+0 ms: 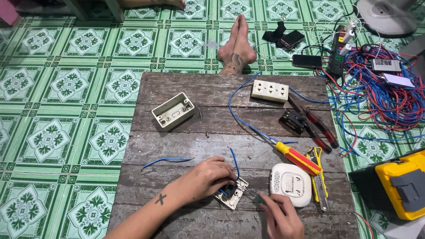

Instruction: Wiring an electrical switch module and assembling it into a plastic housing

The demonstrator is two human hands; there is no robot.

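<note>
Green patterned tiles surround the grey wooden board (186, 84) where I work. On its left lies an empty cream plastic wall box (173, 110), with a short loose blue wire (166, 160) below it. My left hand (208, 177) clamps the small white switch module (232, 194); my right hand (279, 217) grips a thin screwdriver (249, 192) at its terminal. I judge the wiring only begun: the white triple socket plate (270, 90) is unmounted.
</note>
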